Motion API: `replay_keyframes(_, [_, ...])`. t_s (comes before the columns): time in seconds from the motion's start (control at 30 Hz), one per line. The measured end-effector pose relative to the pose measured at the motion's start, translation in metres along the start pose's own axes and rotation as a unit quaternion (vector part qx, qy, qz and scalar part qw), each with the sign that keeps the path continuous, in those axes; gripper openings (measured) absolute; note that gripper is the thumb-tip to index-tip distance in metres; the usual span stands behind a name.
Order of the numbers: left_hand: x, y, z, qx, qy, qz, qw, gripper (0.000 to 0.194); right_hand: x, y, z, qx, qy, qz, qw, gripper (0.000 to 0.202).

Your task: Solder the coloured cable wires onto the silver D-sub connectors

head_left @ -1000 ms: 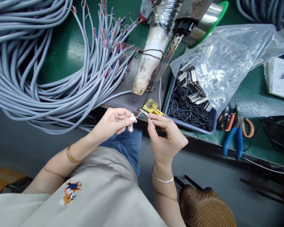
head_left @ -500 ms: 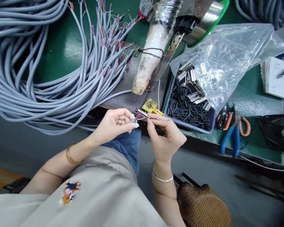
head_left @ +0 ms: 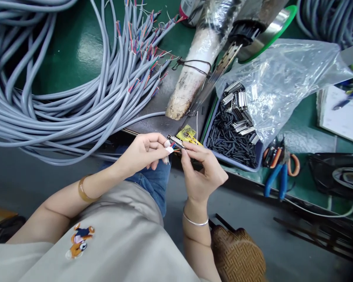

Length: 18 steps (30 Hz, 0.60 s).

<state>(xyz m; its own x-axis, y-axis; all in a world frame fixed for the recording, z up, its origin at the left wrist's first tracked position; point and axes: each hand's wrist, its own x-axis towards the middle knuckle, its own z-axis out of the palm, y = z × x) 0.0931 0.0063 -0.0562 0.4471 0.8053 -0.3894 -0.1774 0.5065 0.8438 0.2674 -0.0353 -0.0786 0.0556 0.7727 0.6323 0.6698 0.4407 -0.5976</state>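
My left hand [head_left: 148,152] is closed, pinching the coloured wires [head_left: 176,149] at the end of a grey cable, most of which its fingers hide. White coverings show on the thumb and a fingertip. My right hand [head_left: 204,168] pinches the right end of a small multi-pin connector [head_left: 175,141] between thumb and forefinger. The wires lie against the connector's near side; whether each one is joined to a pin is too small to tell. Just behind the connector is a yellow clamp-like piece [head_left: 191,137] at the bench edge, with a thin white strand rising beside it.
Many grey cables [head_left: 76,117] with bared ends spread over the left. A wrapped white tube [head_left: 188,74] and a soldering iron [head_left: 211,78] slant above. A blue bin [head_left: 207,135] holds connectors and black sleeves. Pliers [head_left: 278,176] lie right, near a stool [head_left: 241,254].
My left thumb and fingers have shifted closer to the connector, over the wires. The connector is turned slightly, showing more of its pins. The whole view has swung a little.
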Motion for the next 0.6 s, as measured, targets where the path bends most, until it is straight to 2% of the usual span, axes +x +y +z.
replay_keyframes(0.13, [0.004, 0.002, 0.003, -0.016, 0.013, -0.009, 1.0, 0.033, 0.001, 0.0, 0.0, -0.025, 0.004, -0.028, 0.999, 0.022])
replay_keyframes(0.3, [0.007, 0.004, 0.006, -0.02, 0.035, -0.009, 0.999, 0.026, 0.001, 0.002, 0.003, -0.057, 0.009, -0.056, 0.997, 0.023])
replay_keyframes(0.6, [0.013, 0.009, 0.012, -0.071, 0.071, 0.061, 0.993, 0.019, 0.0, 0.004, 0.012, -0.072, 0.022, -0.081, 0.994, 0.026])
